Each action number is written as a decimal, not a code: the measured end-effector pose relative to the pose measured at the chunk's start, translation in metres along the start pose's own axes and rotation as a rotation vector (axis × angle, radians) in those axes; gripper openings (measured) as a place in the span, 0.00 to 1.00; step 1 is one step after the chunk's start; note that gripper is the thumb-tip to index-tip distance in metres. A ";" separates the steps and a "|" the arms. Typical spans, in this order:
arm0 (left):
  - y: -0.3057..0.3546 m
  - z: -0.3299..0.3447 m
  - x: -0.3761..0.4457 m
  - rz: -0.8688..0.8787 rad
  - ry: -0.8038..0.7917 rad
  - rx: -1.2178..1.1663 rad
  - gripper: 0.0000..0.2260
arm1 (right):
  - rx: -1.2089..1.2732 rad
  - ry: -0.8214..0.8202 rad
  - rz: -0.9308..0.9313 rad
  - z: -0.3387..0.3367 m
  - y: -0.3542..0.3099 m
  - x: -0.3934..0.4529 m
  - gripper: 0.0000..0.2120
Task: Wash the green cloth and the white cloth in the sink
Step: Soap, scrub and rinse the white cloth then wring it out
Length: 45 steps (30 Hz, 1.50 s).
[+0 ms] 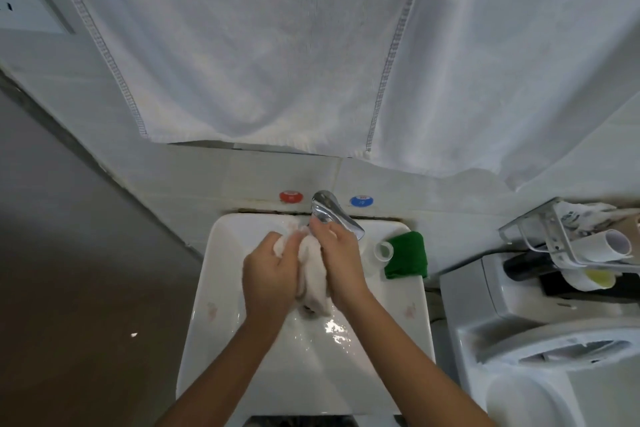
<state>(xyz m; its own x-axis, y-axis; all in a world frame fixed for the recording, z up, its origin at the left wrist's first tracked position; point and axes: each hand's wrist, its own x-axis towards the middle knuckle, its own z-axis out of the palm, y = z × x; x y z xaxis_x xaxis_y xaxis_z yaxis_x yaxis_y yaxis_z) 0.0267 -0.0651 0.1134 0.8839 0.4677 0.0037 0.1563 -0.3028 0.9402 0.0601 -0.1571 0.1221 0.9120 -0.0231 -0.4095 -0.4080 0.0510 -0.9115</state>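
Hands, left hand (268,274) and right hand (341,265), squeeze the white cloth (313,282) over the sink (221,333). Green cloth (407,255) probably comes next.

Head camera looks steeply down, close over the sink (221,288).

No text, label or number is legible anywhere.

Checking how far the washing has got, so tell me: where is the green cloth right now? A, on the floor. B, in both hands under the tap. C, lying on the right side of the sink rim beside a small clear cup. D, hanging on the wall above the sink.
C: the green cloth lies on the sink rim's right side by the clear cup, while both hands hold the white cloth.
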 end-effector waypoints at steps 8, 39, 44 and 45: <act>-0.016 -0.055 0.060 0.063 -0.154 0.171 0.12 | -0.442 -0.310 -0.054 -0.039 -0.025 -0.012 0.11; -0.001 -0.057 0.050 0.172 -0.584 0.678 0.03 | 0.009 -0.276 0.035 -0.034 -0.006 -0.021 0.08; 0.016 -0.054 0.037 0.242 -0.565 0.612 0.16 | -0.080 0.033 -0.065 -0.021 -0.006 -0.010 0.02; 0.018 -0.050 0.035 0.232 -0.492 0.571 0.21 | -0.072 0.079 -0.097 -0.015 -0.006 -0.007 0.03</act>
<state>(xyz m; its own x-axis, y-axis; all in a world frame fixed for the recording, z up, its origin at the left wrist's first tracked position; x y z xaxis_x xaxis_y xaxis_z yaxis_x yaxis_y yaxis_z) 0.0381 -0.0130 0.1470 0.9943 -0.0409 -0.0980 0.0279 -0.7895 0.6132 0.0555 -0.1723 0.1301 0.9424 -0.1033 -0.3180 -0.3223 -0.0266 -0.9463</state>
